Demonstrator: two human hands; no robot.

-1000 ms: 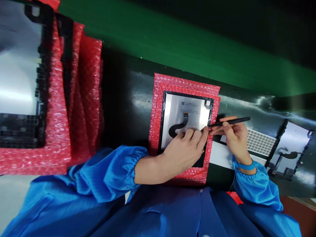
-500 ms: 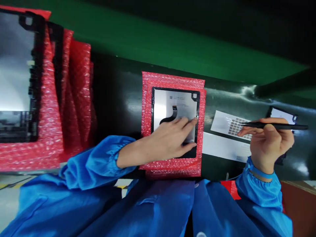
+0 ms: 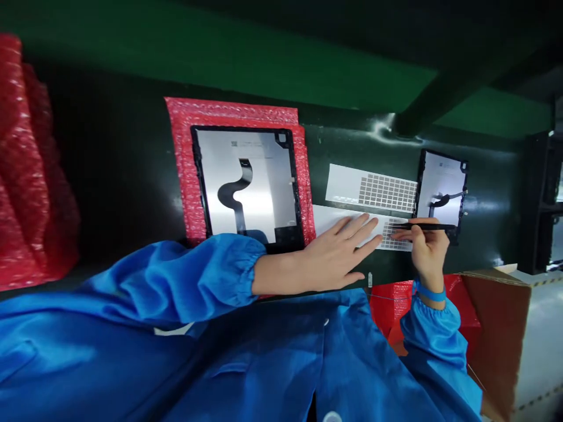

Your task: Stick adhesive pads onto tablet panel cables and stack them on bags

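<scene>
My left hand [image 3: 329,258], fingers spread, lies over the lower white sticker sheet [image 3: 324,218]. In my right hand [image 3: 427,246] is a pair of black tweezers [image 3: 433,227], its tips over the small grey stickers at that sheet's right end. Above it lies a second sticker sheet [image 3: 345,180] with a grid of small grey squares. To the left, a display panel [image 3: 268,170] with a black frame and a curved black flex cable [image 3: 229,193] rests on red bubble-wrap bags [image 3: 182,152]. My left sleeve covers the near edge of the bags.
Another display panel [image 3: 433,176] lies on the dark green table [image 3: 488,205] beyond my right hand. Red bubble wrap [image 3: 26,187] is piled at the far left. A cardboard box [image 3: 497,328] stands below the table edge at the right, beside red bags [image 3: 391,305].
My left hand has left the display panel and moved right onto the lower sticker sheet. My right hand has brought the tweezers from the upper sheet to the lower one. The view has shifted right.
</scene>
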